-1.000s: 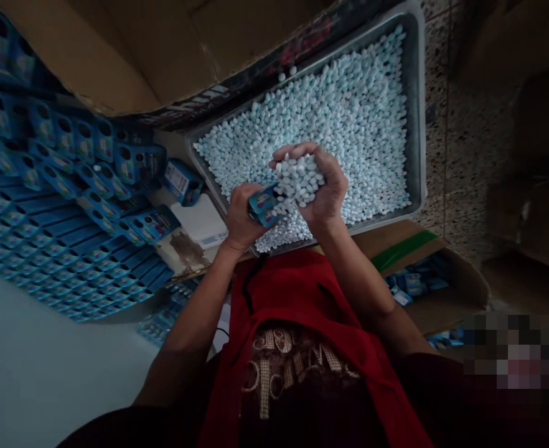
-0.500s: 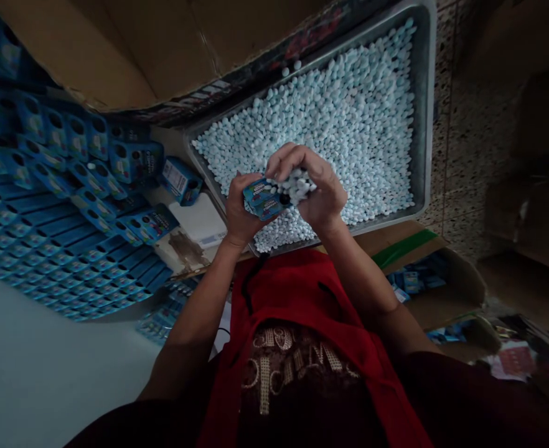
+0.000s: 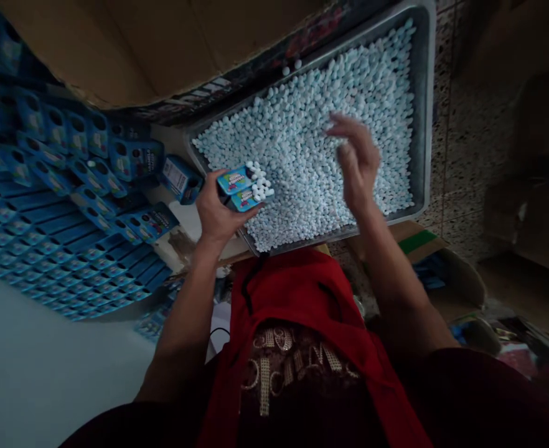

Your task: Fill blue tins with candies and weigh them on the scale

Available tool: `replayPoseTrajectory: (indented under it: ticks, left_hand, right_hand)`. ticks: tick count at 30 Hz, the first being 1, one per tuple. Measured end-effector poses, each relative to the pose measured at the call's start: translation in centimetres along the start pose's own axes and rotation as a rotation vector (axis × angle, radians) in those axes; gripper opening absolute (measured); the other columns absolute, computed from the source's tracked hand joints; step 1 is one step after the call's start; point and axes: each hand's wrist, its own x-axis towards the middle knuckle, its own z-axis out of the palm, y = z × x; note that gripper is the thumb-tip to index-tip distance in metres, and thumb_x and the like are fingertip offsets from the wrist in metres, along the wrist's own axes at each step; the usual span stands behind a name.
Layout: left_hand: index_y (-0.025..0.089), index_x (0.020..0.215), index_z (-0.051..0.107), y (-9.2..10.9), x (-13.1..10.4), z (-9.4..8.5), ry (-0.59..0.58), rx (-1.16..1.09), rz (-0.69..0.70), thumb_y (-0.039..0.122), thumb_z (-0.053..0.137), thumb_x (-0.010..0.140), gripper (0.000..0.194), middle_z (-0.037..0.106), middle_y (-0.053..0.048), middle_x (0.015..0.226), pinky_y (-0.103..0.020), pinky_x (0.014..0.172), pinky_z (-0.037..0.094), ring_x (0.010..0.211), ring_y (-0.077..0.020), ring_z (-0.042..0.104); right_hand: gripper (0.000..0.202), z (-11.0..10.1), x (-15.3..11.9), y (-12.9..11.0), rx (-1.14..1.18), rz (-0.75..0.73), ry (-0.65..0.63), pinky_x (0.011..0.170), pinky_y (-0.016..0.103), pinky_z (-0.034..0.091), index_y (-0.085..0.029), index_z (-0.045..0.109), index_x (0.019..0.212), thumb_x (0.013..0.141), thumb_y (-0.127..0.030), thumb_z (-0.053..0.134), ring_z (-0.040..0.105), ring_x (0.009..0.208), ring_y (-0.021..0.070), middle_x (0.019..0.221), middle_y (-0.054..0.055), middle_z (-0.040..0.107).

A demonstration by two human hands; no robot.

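Observation:
My left hand (image 3: 218, 214) is wrapped round two small blue candy boxes (image 3: 234, 180), held side by side at the left end of a metal tray (image 3: 427, 112). White candies (image 3: 261, 185) are heaped at the boxes' right-hand openings. Many pale blue and white candies (image 3: 297, 124) fill the tray. Over its right half hovers my right hand (image 3: 361, 162), fingers apart and slightly curled, with nothing in it; it is a little blurred.
Rows of blue boxes (image 3: 69, 249) are stacked on the left. One blue box (image 3: 178, 177) stands beside the tray's left edge. A large cardboard carton (image 3: 162, 50) borders the tray's far side. Another open carton (image 3: 456, 280) with blue packs sits at the lower right.
My right hand has let go of its handful of candies and moved right, opening. My left hand has shifted left with the two boxes, now topped with candies.

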Motion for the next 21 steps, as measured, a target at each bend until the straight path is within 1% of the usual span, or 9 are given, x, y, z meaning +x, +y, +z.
replayPoseTrajectory:
  ticks: [1, 3, 6, 8, 10, 13, 15, 18, 21]
  left_hand:
    - [0.025, 0.138, 0.063, -0.1, 0.8, -1.0, -0.003, 0.062, -0.002, 0.056, 0.115, 0.06, 0.099, 0.08, -0.008, 0.132, -0.051, 0.112, 0.065, 0.124, -0.0371, 0.079]
    - [0.023, 0.134, 0.065, -0.1, 2.9, -2.6, -0.009, 0.199, -0.016, 0.044, 0.117, 0.056, 0.096, 0.081, -0.008, 0.129, -0.056, 0.114, 0.064, 0.123, -0.0401, 0.079]
    - [0.025, 0.128, 0.071, 1.2, 6.8, -3.5, -0.106, 0.428, -0.058, 0.035, 0.118, 0.052, 0.09, 0.083, -0.009, 0.123, -0.063, 0.115, 0.063, 0.122, -0.0466, 0.08]
    - [0.024, 0.127, 0.073, 3.1, 9.0, -3.0, -0.232, 0.584, -0.062, 0.034, 0.118, 0.054, 0.086, 0.084, -0.011, 0.116, -0.069, 0.112, 0.062, 0.118, -0.0499, 0.08]
    - [0.018, 0.133, 0.074, 5.3, 10.5, -1.7, -0.338, 0.7, -0.04, 0.033, 0.118, 0.056, 0.09, 0.084, -0.013, 0.111, -0.076, 0.11, 0.061, 0.115, -0.052, 0.08]
    - [0.013, 0.137, 0.074, 8.2, 11.6, 1.0, -0.403, 0.718, -0.031, 0.029, 0.118, 0.056, 0.094, 0.085, -0.014, 0.108, -0.079, 0.113, 0.059, 0.115, -0.0502, 0.08]
    - [0.016, 0.131, 0.076, 9.2, 12.0, 2.9, -0.412, 0.662, -0.009, 0.027, 0.119, 0.053, 0.09, 0.085, -0.011, 0.107, -0.073, 0.116, 0.06, 0.114, -0.0461, 0.081]
    - [0.017, 0.128, 0.075, 9.2, 12.2, 4.8, -0.42, 0.592, 0.081, 0.03, 0.119, 0.052, 0.089, 0.083, -0.008, 0.106, -0.066, 0.116, 0.062, 0.113, -0.0429, 0.082]
    - [0.018, 0.134, 0.071, 7.4, 11.3, 5.3, -0.383, 0.435, 0.152, 0.04, 0.12, 0.052, 0.098, 0.081, -0.007, 0.109, -0.06, 0.115, 0.064, 0.114, -0.0419, 0.082]
  right_hand:
    - [0.046, -1.7, 1.3, 1.7, -0.147, 0.0, 0.074, 0.146, 0.066, 0.03, -0.047, 0.085, 0.127, 0.1, -0.082, 0.073, 0.042, 0.174, 0.0386, 0.155, -0.003, 0.08]
    - [0.064, -4.0, 3.7, 5.1, -0.336, -0.004, 0.06, 0.148, 0.067, 0.02, -0.045, 0.08, 0.14, 0.094, -0.089, 0.077, 0.016, 0.186, 0.0351, 0.17, -0.003, 0.07]
    - [0.077, -3.8, 5.2, 8.7, -0.415, -0.016, -0.02, 0.149, 0.061, 0.011, -0.041, 0.074, 0.152, 0.094, -0.091, 0.074, 0.007, 0.186, 0.0265, 0.178, -0.001, 0.063]
    - [0.078, -1.7, 5.0, 9.7, -0.452, 0.001, -0.052, 0.148, 0.064, 0.013, -0.038, 0.071, 0.157, 0.099, -0.089, 0.07, 0.01, 0.186, 0.0278, 0.179, 0.004, 0.062]
    - [0.079, 1.0, 4.4, 9.8, -0.514, 0.027, -0.072, 0.147, 0.07, 0.02, -0.035, 0.069, 0.16, 0.102, -0.088, 0.066, 0.016, 0.185, 0.0347, 0.181, 0.009, 0.059]
    - [0.077, 4.3, 3.8, 9.5, -0.56, 0.021, -0.124, 0.144, 0.074, 0.029, -0.032, 0.069, 0.159, 0.106, -0.086, 0.059, 0.032, 0.179, 0.0424, 0.181, 0.013, 0.057]
    - [0.072, 6.0, 3.5, 9.5, -0.5, 0.009, -0.128, 0.144, 0.072, 0.032, -0.03, 0.072, 0.153, 0.111, -0.084, 0.05, 0.045, 0.171, 0.0411, 0.174, 0.013, 0.062]
    - [0.072, 7.6, 3.1, 9.9, -0.234, 0.04, 0.019, 0.138, 0.06, 0.044, -0.031, 0.078, 0.133, 0.113, -0.089, 0.04, 0.064, 0.148, 0.0318, 0.146, 0.008, 0.077]
    - [0.075, 7.9, 2.6, 9.9, 0.159, 0.158, 0.204, 0.127, 0.054, 0.056, -0.031, 0.079, 0.114, 0.1, -0.1, 0.053, 0.071, 0.131, 0.0286, 0.12, 0.002, 0.082]
